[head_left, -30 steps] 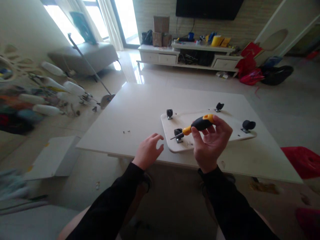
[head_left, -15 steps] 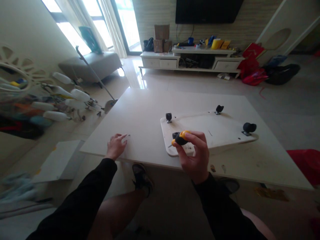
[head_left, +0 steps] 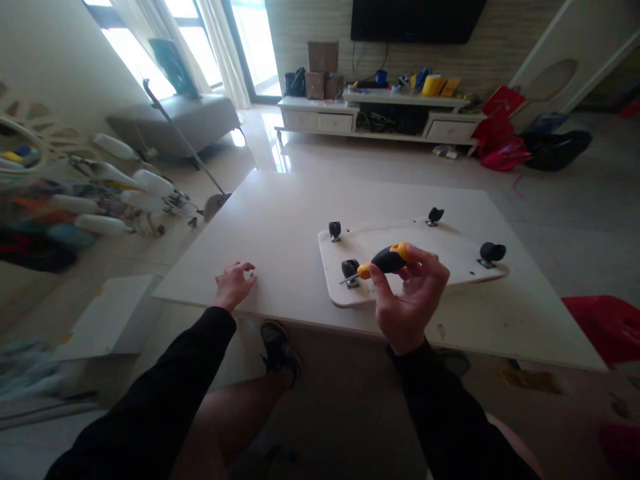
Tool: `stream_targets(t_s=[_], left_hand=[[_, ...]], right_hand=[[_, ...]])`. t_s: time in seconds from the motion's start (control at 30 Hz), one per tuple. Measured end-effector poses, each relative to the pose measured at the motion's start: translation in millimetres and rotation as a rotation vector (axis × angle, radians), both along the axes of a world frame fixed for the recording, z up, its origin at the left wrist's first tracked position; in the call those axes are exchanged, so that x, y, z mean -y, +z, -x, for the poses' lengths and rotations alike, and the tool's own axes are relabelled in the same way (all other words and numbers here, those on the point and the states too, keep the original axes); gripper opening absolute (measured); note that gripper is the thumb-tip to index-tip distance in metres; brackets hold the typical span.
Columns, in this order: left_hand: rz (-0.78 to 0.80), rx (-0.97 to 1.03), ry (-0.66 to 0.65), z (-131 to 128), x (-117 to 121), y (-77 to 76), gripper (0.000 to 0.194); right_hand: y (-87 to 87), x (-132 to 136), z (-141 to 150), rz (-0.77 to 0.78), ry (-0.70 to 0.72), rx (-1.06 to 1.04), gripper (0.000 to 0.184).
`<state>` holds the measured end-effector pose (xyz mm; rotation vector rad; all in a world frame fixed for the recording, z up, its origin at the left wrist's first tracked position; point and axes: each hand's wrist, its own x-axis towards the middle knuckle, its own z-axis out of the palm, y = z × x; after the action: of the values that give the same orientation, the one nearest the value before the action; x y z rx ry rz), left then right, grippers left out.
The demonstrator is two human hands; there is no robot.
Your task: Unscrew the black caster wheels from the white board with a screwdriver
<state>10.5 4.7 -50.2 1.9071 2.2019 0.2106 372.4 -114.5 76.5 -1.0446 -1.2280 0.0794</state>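
Observation:
My right hand [head_left: 413, 293] grips a screwdriver [head_left: 387, 260] with a yellow and black handle, its thin metal shaft pointing left. Under it lies a white board [head_left: 380, 233] with rounded corners and several black swivel casters standing on it. The screwdriver's tip overlaps the metal base of the near-left caster [head_left: 350, 269] from this angle; contact is unclear. On the table [head_left: 280, 220], left of the board, my left hand [head_left: 235, 285] curls its thumb and index finger round a small dark piece [head_left: 252, 275], too small to name.
At the back, a white TV cabinet [head_left: 303, 120] carries boxes and odds and ends. Red bags [head_left: 505, 153] lie on the floor at right. A white box [head_left: 107, 317] stands left of the table, and a clutter of white rollers [head_left: 155, 181] is beyond it.
My right hand has moved right and tilted the screwdriver, so more of its handle and shaft shows. My left fingers have bent inward round the small dark piece.

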Motion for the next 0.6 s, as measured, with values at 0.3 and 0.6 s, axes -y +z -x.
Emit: stream_targets(t_s=[0.3,0.6], left_hand=[[0.022,0.050,0.003,9,-5,-4.7,0.037],[0.035,0.047,0.029,11,-5,-4.1,0.029]], right_hand=[[1.3,-2,2,0.011,0.008,-0.011,0.055],[3.0,-4,4,0.027,0.012,0.008,0.052]])
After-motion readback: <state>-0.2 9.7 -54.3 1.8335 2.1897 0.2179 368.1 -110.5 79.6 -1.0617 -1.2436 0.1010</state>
